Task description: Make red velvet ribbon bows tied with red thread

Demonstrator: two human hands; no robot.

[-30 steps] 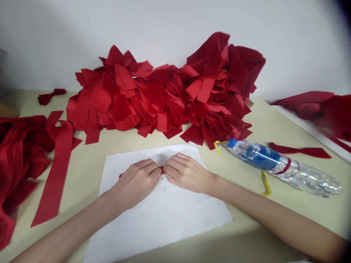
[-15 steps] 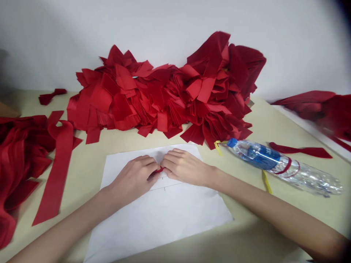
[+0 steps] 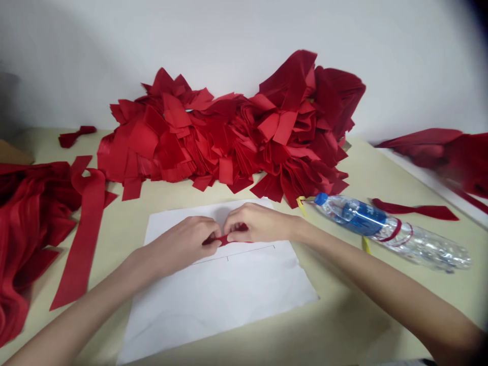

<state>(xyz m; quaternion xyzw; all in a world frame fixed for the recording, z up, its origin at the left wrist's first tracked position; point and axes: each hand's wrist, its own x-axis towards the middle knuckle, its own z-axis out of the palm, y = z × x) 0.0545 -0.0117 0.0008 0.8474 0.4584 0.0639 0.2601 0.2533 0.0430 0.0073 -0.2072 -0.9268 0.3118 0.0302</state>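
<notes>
A short red fabric ribbon (image 3: pixel 225 240) lies pinched between my hands, just above the pencil marks on a white paper sheet (image 3: pixel 213 315). My left hand (image 3: pixel 183 244) grips its left end between thumb and fingers. My right hand (image 3: pixel 255 223) holds the right end, with the fingers curled over it. The middle of the ribbon shows between my fingertips, and the rest is hidden by my fingers.
A large heap of cut red ribbon pieces (image 3: pixel 224 137) stands against the white wall. Red fabric (image 3: pixel 30 218) and a long red strip (image 3: pixel 86 239) lie to the left. A clear plastic bottle (image 3: pixel 389 229), yellow strips (image 3: pixel 303 203) and a bow-shaped red piece (image 3: pixel 415 211) lie to the right.
My hands have moved up the sheet and lifted slightly. More of the red ribbon now shows between them. The view has shifted a little.
</notes>
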